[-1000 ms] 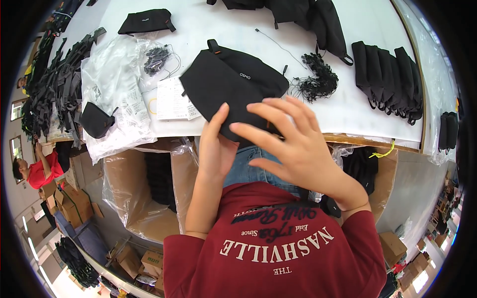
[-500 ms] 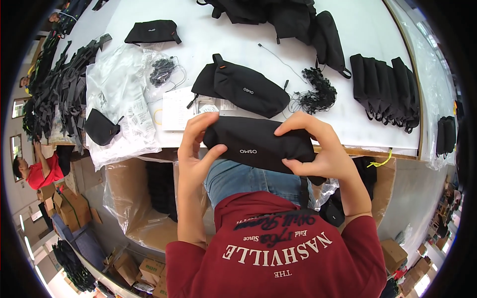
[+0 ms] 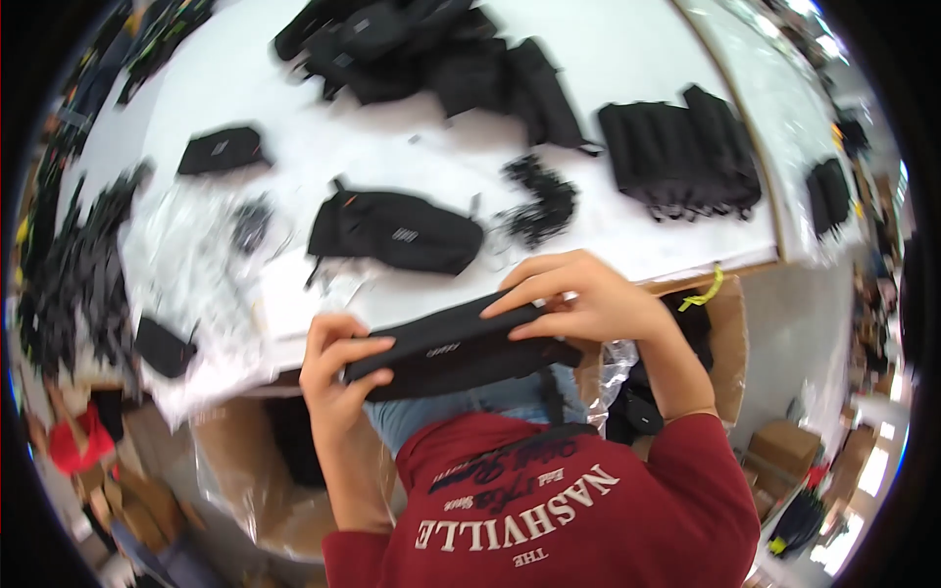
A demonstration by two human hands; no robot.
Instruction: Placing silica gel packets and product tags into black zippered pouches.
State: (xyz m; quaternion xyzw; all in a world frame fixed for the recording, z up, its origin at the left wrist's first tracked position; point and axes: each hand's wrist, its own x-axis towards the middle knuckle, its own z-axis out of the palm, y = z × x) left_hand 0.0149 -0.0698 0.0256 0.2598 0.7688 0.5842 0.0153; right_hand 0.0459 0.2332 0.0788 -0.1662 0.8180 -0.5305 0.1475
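Note:
A long black fabric pouch [image 3: 446,345] is held level between my hands, just off the near edge of the white table [image 3: 549,279]. My left hand [image 3: 343,365] pinches its left end, thumb below and fingers above. Gripping the right end, my right hand [image 3: 573,299] has its fingers on top and thumb at the front. The pouch is tilted so its upper edge faces up, with a small pale mark on its front. Beyond my hands lie overlapping black pouches [image 3: 397,233] with a tab at the left, and a tangle of black cords [image 3: 539,201] beside them.
Black pouches are heaped [image 3: 412,49] at the back, and a row of them [image 3: 676,157] lies at right. Clear plastic bags [image 3: 186,284] and black straps [image 3: 74,255] cover the left side. Below the table edge stand plastic-lined cartons [image 3: 245,470]. A yellow tie [image 3: 704,290] hangs at the right edge.
My view has turned, so the table's contents are shifted left and mostly lower. The held pouch has tipped from showing its broad front to showing its upper edge; both hands still grip it.

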